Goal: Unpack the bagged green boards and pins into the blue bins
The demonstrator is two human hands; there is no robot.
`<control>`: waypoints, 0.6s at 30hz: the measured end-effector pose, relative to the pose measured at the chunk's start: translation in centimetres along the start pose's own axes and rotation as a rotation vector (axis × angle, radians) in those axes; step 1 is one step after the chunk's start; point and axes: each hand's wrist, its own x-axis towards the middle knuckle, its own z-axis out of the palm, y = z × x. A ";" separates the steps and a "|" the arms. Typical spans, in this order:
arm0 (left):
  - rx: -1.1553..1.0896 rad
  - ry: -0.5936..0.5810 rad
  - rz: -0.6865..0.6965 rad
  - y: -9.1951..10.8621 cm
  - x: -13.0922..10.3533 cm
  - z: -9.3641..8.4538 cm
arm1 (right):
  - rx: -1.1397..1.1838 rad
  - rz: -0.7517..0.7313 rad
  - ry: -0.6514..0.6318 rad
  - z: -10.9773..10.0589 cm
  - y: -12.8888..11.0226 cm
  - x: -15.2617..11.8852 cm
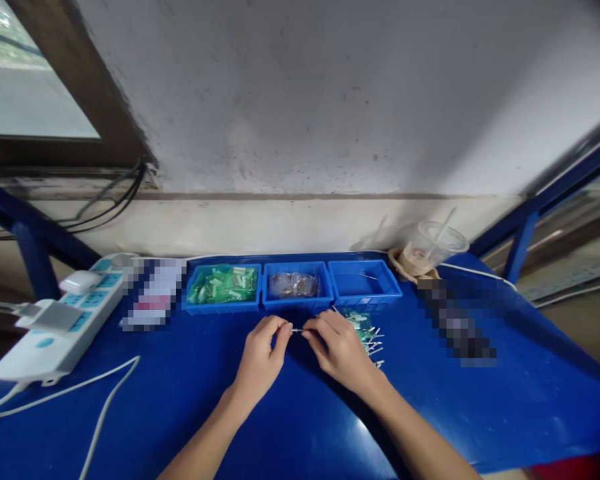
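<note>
Both hands meet over the blue table, just in front of the middle blue bin. A small thin metallic piece spans the gap between them. My left hand pinches its left end between thumb and forefinger. At the right end, my right hand closes its thumb and fingertips on it. Beside and partly behind my right hand lies a loose pile of thin metal pins with some green bits. The left bin holds green bags with pale pieces, the middle one a clear bag of small parts.
The right bin holds a thin piece. A cup with a straw stands at the back right, near a blurred dark object. On the left are a white power strip, a cable and a blurred paper-like item.
</note>
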 end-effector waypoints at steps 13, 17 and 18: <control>0.521 -0.078 0.130 2.1 1.6 4.7 | -0.295 0.463 0.505 -3.2 4.3 -0.4; 0.604 -0.074 0.130 2.0 2.0 5.4 | -0.188 0.324 0.405 -1.6 3.0 -0.4; 0.617 -0.072 0.130 1.9 1.9 5.2 | -0.135 0.290 0.346 -1.2 2.5 -0.3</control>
